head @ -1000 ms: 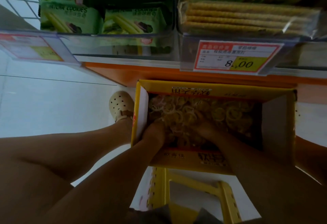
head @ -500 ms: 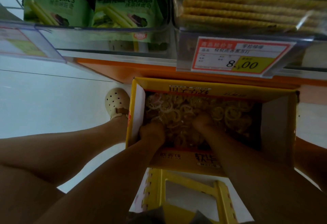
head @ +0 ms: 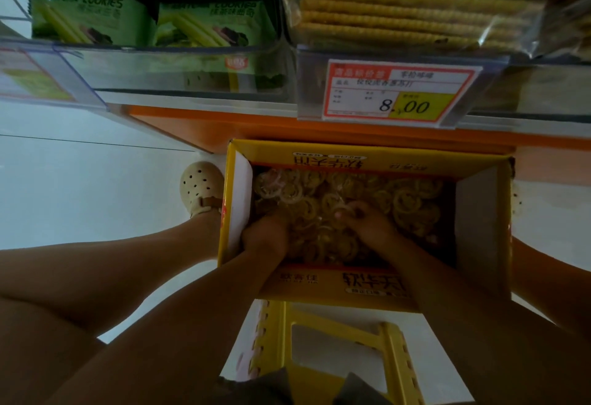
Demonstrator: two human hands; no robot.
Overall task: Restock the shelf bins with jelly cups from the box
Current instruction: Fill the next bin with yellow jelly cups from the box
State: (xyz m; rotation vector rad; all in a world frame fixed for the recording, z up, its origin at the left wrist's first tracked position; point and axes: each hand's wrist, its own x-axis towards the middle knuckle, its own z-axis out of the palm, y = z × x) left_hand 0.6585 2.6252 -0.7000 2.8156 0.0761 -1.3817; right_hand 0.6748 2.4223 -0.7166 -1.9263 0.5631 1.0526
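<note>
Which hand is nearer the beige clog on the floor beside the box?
Left. The left hand is among the jelly cups at the box wall beside the clog; the right hand is mid-box, farther away.

A single wide-angle camera on my head looks forward and steeply down, close over the open box (head: 377, 156), the shelf bins (head: 179, 67) crossing the frame's top.

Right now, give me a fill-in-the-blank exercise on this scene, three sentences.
1. The left hand and right hand are in the box among jelly ____.
2. The price tag reads ____.
3. The stool is coloured ____.
Missing words: cups; 8.00; yellow.
</note>
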